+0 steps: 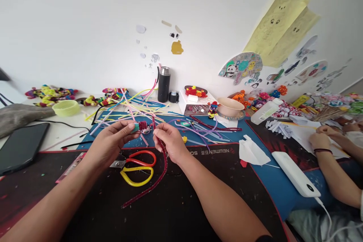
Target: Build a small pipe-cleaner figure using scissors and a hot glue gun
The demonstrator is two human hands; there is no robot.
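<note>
White wall (93, 26) with paper cutouts stuck on it rises behind the worktop (61, 141), whose back edge carries heaps of small bright crafts. Near the middle of the worktop, above a black mat (181, 204), the left hand (117, 138) has its grip pinched on a small fuzzy piece (144, 126) of teal and dark red. Facing it, the right hand (170, 140) pinches a dark red pipe cleaner (165, 164) between thumb and fingers, its long tail curving down toward the front edge. Scissors (138, 170) (one handle loop red, the other yellow) lie on the mat just below the hands. Loose pipe cleaners (133, 106) spread behind them, near a black flask (163, 87) toward the back edge. By the left edge lies a dark tablet (24, 147); toward the right edge are a white power bank (296, 174) and another person's hands (321, 140).
</note>
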